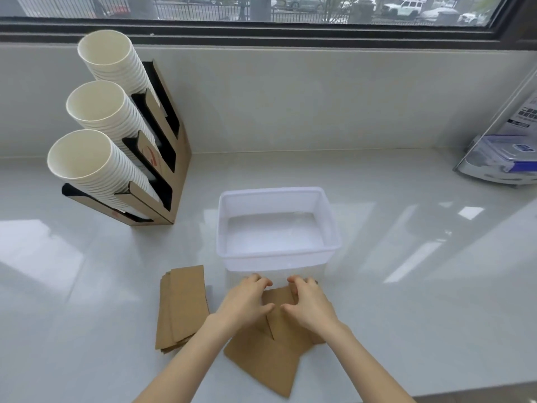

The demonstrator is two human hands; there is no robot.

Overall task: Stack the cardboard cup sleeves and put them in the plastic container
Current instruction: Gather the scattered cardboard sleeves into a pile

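Note:
A clear plastic container (277, 251) stands open and empty in the middle of the white counter. Just in front of it lie several loose brown cardboard cup sleeves (264, 362), fanned out and overlapping. My left hand (247, 303) and my right hand (309, 305) rest on top of these sleeves, fingers curled around the far edges, pressing them from both sides. To the left, a separate neat stack of sleeves (181, 306) lies flat on the counter, untouched by either hand.
A cardboard cup dispenser (162, 158) with three tilted stacks of white paper cups (96, 167) stands at the back left. A clear stand with blue-and-white packets (502, 158) sits at the right edge. A window ledge runs behind the counter.

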